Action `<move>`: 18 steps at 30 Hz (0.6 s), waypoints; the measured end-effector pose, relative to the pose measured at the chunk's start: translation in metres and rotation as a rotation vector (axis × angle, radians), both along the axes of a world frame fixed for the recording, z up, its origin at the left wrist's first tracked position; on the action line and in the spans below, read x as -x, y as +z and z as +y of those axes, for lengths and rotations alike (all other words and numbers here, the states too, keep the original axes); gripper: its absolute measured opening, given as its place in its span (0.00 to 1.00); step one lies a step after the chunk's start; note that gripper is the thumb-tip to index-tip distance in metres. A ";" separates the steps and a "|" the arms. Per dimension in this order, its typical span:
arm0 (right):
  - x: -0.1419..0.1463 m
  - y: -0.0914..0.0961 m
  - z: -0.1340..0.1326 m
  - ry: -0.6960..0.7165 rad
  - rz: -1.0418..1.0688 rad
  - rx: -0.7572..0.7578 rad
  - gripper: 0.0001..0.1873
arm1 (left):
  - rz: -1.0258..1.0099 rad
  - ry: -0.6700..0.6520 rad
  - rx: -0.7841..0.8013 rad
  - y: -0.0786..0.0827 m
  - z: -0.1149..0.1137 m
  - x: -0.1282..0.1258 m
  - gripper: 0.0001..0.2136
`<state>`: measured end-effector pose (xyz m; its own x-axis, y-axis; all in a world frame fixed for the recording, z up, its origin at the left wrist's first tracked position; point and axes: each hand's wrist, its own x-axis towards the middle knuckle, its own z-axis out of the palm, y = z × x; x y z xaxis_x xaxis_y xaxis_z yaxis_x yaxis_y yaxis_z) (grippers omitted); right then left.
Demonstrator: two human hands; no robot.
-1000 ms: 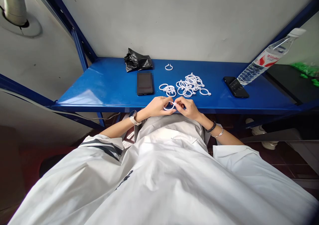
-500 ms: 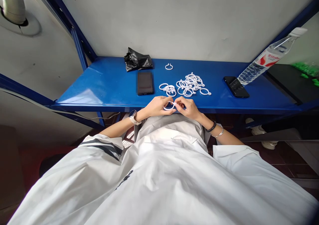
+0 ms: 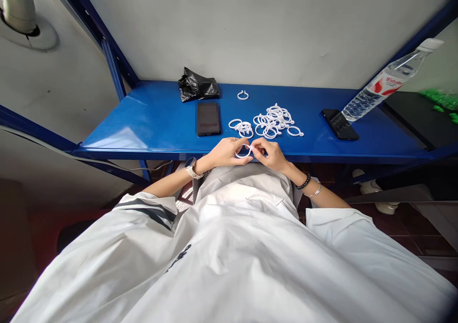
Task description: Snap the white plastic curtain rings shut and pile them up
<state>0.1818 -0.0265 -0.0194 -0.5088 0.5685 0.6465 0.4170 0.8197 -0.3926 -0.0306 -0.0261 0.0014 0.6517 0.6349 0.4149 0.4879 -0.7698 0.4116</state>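
Observation:
My left hand [image 3: 225, 152] and my right hand [image 3: 272, 155] meet at the front edge of the blue shelf [image 3: 150, 127]. Both pinch one white plastic ring [image 3: 244, 153] between their fingertips, the left on its left side, the right at its top right. Just beyond the hands lies a small cluster of white rings [image 3: 242, 128], and to its right a larger heap of white rings [image 3: 274, 121]. A single white ring [image 3: 242, 95] lies apart near the wall.
A dark phone [image 3: 208, 118] lies face up left of the rings, a crumpled black bag [image 3: 197, 88] behind it. At the right a second phone [image 3: 339, 124] lies under a leaning water bottle [image 3: 382, 87]. Blue uprights frame the shelf.
Almost nothing differs; both hands keep the same pinch on the ring, with only a slight shift of the fingers.

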 end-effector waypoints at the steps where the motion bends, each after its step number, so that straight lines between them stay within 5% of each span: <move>1: 0.000 0.000 0.000 -0.004 0.002 -0.004 0.10 | -0.004 0.000 0.002 0.000 0.000 0.000 0.19; 18: -0.001 0.002 -0.002 -0.003 0.103 0.103 0.12 | -0.134 0.029 0.161 -0.001 0.001 0.000 0.23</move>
